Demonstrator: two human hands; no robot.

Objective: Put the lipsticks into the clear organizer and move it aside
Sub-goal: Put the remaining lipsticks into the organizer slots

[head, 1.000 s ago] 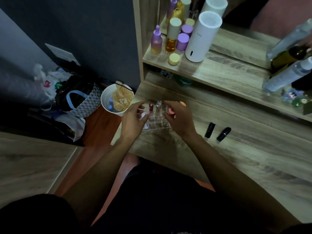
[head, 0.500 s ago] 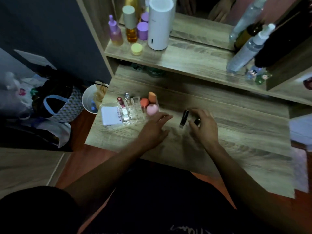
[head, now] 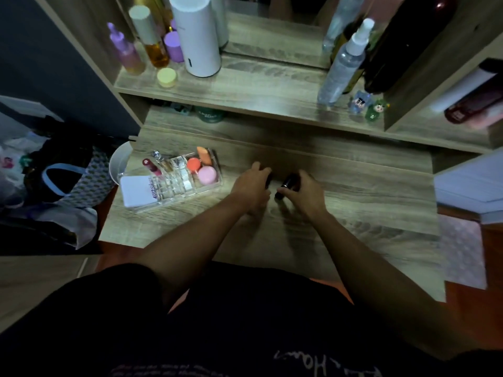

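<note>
The clear organizer (head: 178, 183) stands at the left end of the wooden desk (head: 367, 194). In it are a red lipstick (head: 152, 165), a clear-capped tube (head: 161, 159), orange and pink sponges (head: 202, 167) and a white card (head: 137, 190). Right of it, mid-desk, my left hand (head: 251, 186) is curled over a black lipstick (head: 268, 180) that is mostly hidden. My right hand (head: 303, 189) grips a second black lipstick (head: 285, 185), tilted on the desk. The two hands almost touch.
The shelf above the desk carries purple and amber bottles (head: 152, 42), a white cylinder (head: 200, 36), a spray bottle (head: 343, 69) and small figurines (head: 367, 104). On the floor to the left are a white bin (head: 119, 161) and a patterned bag (head: 68, 180).
Both hands left the organizer and moved right to the two black lipsticks. The right hand took hold first, then the left hand closed over the other. The view shifted right.
</note>
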